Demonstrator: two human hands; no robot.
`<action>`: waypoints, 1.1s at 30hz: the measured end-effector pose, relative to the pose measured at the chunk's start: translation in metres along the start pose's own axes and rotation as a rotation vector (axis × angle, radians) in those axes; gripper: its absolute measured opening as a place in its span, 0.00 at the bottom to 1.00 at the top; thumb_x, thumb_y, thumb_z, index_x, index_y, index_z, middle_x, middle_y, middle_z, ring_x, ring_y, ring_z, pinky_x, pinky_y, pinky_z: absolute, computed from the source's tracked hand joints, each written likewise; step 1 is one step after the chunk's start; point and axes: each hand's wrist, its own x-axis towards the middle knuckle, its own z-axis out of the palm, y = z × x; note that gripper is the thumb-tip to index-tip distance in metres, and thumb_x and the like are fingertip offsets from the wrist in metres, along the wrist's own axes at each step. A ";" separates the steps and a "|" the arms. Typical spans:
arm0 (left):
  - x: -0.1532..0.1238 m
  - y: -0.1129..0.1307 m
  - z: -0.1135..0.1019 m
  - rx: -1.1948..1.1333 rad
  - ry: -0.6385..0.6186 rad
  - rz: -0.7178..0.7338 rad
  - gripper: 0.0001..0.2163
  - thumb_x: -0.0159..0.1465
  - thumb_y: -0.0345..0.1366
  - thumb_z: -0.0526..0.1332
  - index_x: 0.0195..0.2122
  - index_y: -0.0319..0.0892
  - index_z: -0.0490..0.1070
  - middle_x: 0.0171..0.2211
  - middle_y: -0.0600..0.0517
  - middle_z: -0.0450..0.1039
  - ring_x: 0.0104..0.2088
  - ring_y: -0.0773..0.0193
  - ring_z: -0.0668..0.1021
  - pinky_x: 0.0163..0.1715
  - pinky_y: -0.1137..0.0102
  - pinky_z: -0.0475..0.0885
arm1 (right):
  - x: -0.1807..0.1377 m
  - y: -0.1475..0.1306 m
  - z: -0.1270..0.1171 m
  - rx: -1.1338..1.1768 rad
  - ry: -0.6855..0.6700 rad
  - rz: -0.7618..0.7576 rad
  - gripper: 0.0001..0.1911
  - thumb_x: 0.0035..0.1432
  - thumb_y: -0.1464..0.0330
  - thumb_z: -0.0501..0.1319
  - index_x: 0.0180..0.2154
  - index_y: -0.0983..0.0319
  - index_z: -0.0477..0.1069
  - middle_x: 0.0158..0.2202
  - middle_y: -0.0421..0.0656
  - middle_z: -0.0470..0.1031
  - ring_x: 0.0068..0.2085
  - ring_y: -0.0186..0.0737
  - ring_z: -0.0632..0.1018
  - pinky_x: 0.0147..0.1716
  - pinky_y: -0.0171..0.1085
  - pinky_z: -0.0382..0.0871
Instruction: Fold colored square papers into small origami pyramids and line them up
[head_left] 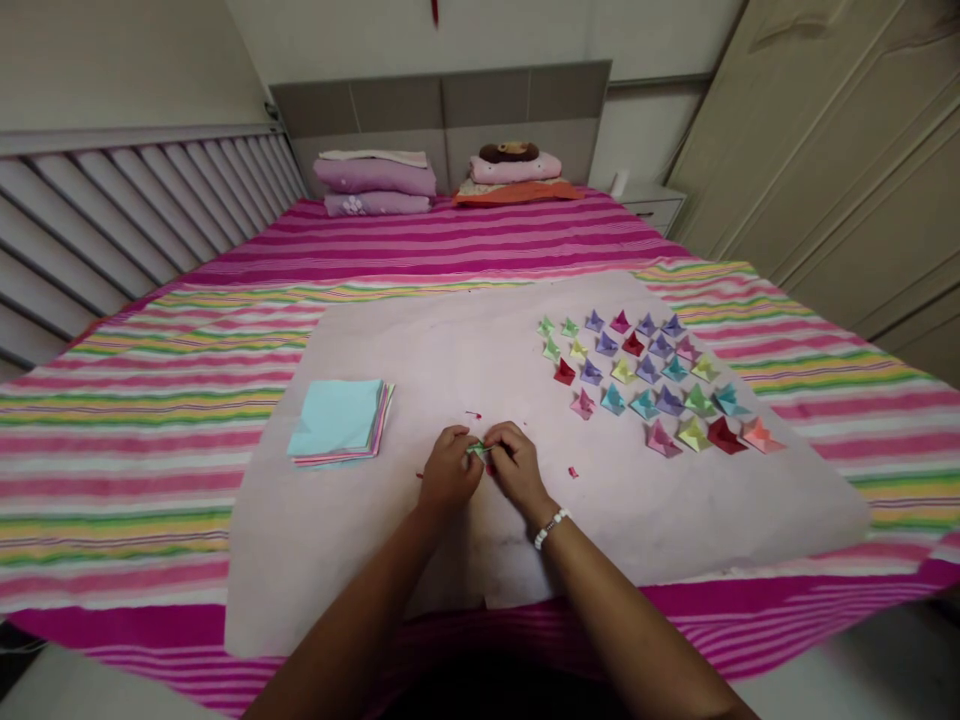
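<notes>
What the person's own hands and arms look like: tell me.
The left hand and right hand are ungloved, and no sleeves show on the forearms. A white beaded bracelet with a darker section is on the right wrist; nothing shows on the left.

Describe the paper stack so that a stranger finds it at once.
On the striped bed lies a pale sheet. On its left part sits the paper stack: flat squares, light blue uppermost, unlike the small folded papers at right.

We log green on the small paper piece (477, 448); pale blue atop the paper stack (336, 417), pink showing along its edge. Folded shapes (670, 402): purple, red, yellow, green, blue, pink. Bedspread (90, 482) striped magenta, pink, white, yellow, green.
</notes>
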 end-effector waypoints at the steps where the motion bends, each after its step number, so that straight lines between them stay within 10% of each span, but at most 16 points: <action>1: 0.000 0.001 0.000 0.009 0.003 -0.005 0.09 0.55 0.25 0.59 0.35 0.42 0.74 0.42 0.46 0.70 0.45 0.57 0.76 0.47 0.63 0.72 | 0.000 0.000 0.000 -0.001 -0.002 0.000 0.09 0.49 0.77 0.53 0.25 0.59 0.68 0.30 0.42 0.69 0.34 0.40 0.72 0.35 0.39 0.66; 33: 0.002 0.009 -0.015 0.118 0.010 -0.103 0.08 0.57 0.23 0.53 0.34 0.43 0.64 0.37 0.48 0.70 0.40 0.60 0.75 0.39 0.67 0.72 | -0.001 0.000 0.001 -0.098 0.001 -0.028 0.10 0.47 0.78 0.53 0.28 0.60 0.69 0.31 0.42 0.69 0.32 0.39 0.70 0.31 0.37 0.64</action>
